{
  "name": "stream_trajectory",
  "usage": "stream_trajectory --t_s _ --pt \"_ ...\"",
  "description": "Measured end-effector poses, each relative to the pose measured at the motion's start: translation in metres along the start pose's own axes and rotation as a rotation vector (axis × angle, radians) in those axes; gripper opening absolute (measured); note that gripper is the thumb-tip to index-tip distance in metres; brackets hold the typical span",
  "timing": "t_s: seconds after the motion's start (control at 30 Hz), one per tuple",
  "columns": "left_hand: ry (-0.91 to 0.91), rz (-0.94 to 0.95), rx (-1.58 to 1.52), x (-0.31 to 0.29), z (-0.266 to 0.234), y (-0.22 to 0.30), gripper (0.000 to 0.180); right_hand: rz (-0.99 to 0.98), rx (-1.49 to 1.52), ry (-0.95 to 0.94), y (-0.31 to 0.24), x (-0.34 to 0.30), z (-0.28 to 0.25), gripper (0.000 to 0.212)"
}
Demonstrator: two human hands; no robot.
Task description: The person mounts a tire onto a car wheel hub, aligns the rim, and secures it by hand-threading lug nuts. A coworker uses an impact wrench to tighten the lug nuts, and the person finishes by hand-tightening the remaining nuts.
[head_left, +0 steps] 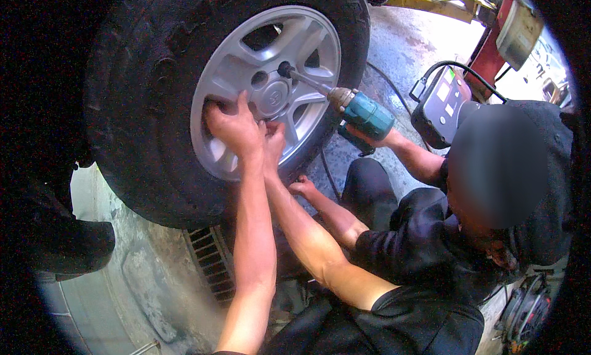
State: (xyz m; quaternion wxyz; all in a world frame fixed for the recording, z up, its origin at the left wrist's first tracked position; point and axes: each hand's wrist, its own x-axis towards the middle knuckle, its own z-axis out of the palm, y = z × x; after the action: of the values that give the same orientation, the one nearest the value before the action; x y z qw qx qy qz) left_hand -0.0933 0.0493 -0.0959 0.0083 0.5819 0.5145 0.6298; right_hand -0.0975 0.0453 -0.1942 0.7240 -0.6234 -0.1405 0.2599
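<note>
Head view: the silver wheel (274, 96) stands upright before me, inside a thick black tyre (157, 103). My left grip (239, 130) is half curled at the wheel's lower left opening, fingers reaching in, thumb up along the metal. My right grip (275, 141) is bunched close beside it, fingertips gathered just below the wheel's middle; I can't tell whether they pinch anything.

I judge the whole thing heavy and stiff, the metal smooth enough to slip under sweaty fingers, the rubber better to grab. The spokes, or the tyre low on both sides, look like the best holds for its weight.

A co-worker (418, 232) at my right has one hand (386, 138) on a teal power driver (369, 116), its socket (286, 70) at an upper bolt hole; the other hand (301, 186) is near the tyre's lower edge.

Below lies a stained concrete floor (144, 275) with a slotted grate (210, 263). Beyond the driver are a dark device with a carrying handle (440, 103) and a red metal post (489, 41).
</note>
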Motion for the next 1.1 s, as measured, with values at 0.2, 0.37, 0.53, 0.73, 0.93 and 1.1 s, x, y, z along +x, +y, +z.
stream_trajectory --t_s 0.2,0.37,0.53,0.73,0.93,1.1 --pt "0.012 0.057 0.039 -0.002 -0.004 -0.003 0.06 -0.04 -0.022 -0.073 0.007 0.003 -0.006 0.034" --pt "-0.013 0.055 0.025 -0.001 -0.004 -0.012 0.06 -0.046 -0.053 -0.028 0.005 0.01 -0.004 0.03" --pt "0.014 0.028 0.054 -0.005 0.002 -0.016 0.06 -0.014 0.069 0.013 0.006 0.004 -0.001 0.029" --pt "0.005 0.058 0.007 -0.004 0.001 -0.017 0.058 -0.046 0.059 0.033 0.012 0.002 -0.004 0.029" --pt "-0.066 0.043 -0.022 -0.002 -0.004 -0.013 0.051 -0.145 0.102 -0.002 0.01 0.007 -0.012 0.029" --pt "-0.074 0.048 0.011 -0.002 -0.004 -0.016 0.052 -0.212 -0.04 -0.003 0.005 0.01 -0.012 0.028"
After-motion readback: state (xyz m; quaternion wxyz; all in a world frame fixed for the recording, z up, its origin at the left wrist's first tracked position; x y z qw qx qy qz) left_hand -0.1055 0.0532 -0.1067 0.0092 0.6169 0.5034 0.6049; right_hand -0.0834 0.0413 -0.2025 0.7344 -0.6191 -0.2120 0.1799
